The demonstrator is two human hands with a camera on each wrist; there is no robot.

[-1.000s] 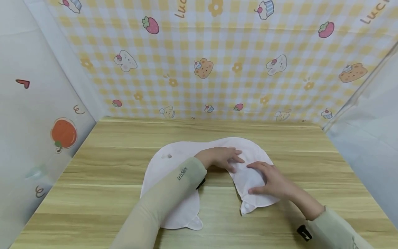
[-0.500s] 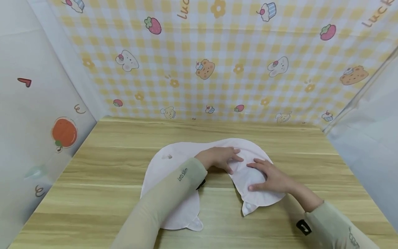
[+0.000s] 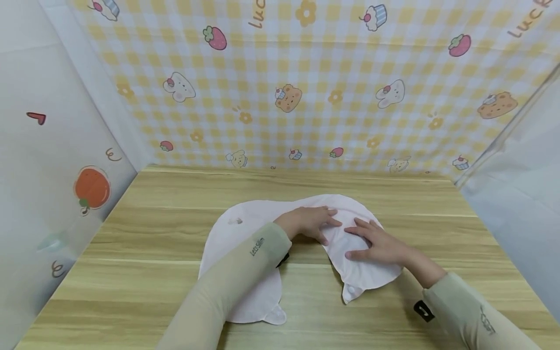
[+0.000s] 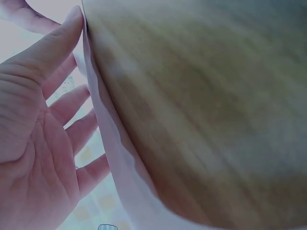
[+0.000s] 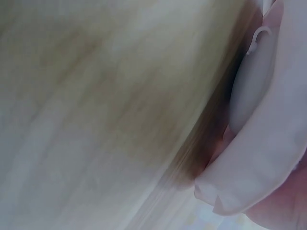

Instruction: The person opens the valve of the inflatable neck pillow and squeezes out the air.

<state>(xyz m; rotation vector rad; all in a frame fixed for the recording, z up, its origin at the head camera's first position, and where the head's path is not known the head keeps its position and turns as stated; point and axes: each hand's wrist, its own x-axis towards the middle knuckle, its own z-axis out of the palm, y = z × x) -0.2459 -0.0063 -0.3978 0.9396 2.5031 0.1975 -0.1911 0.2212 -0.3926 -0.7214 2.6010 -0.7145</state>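
A pale pink U-shaped cloth (image 3: 232,239), with small rounded tabs at its two ends, lies on the table. My left hand (image 3: 308,221) rests on the cloth's upper middle, fingers spread. In the left wrist view, the thumb and fingers of this hand (image 4: 36,129) lie along the cloth's edge (image 4: 111,143). On the cloth's right arm rests my right hand (image 3: 380,247), fingers apart and palm down. The near right tab (image 3: 352,292) bears a round snap. Beneath the cloth in the right wrist view shows a smooth whitish rounded thing (image 5: 252,88) with a thin loop (image 5: 260,33).
The wood-grain table (image 3: 153,218) reaches back to a yellow checked cloth wall (image 3: 245,63). White sheets hang at the left (image 3: 30,160) and right (image 3: 525,170). A small mark (image 3: 236,221) shows on the cloth's upper left. Black clips (image 3: 423,311) sit at both cuffs.
My right hand has shifted slightly up and to the left over the cloth, its fingers spreading more. The cloth's right end has moved slightly to the right. The left hand stays nearly still.
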